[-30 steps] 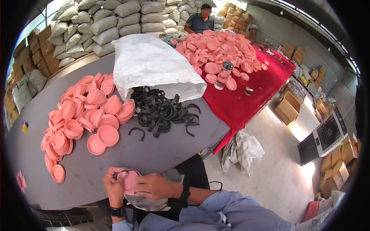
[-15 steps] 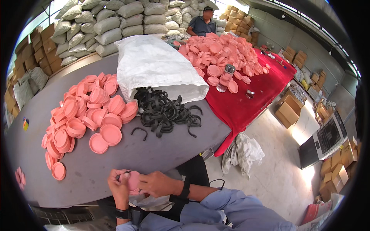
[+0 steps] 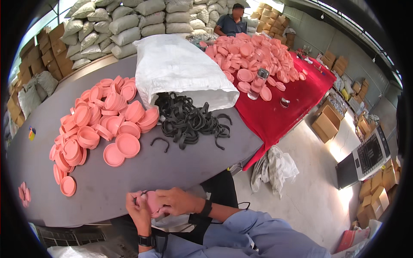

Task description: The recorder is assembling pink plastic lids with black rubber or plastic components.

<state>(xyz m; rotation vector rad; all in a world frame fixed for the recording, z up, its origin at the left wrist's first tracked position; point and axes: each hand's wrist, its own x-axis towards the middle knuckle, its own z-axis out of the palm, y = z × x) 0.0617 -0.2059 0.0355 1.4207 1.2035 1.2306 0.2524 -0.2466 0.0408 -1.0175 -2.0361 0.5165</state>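
Close to my body, at the near table edge, a round pink lid point(image 3: 153, 204) is held between both hands. My left hand point(image 3: 138, 210) is closed on its left side, thumb over the face. From the right, my right hand point(image 3: 180, 201) grips the lid's other side with bent fingers. A bit of something dark shows at the lid's upper left edge by my left fingers; it may be a black strip, but the fingers hide most of it. Beyond lie a heap of pink lids point(image 3: 127, 145) and a tangle of curved black strips point(image 3: 189, 124).
A white woven sack point(image 3: 172, 64) lies open behind the strips on the grey table point(image 3: 103, 202). To the right, a red cloth point(image 3: 275, 116) carries a larger pink heap point(image 3: 254, 51) and a clear jar point(image 3: 258, 84). A person point(image 3: 233, 23) sits behind it. Stacked sacks point(image 3: 124, 30) line the back.
The view has shifted slightly, so the table and heaps appear a little right and higher. Both hands keep hold of the pink lid, with the right fingers slightly lower along its edge.
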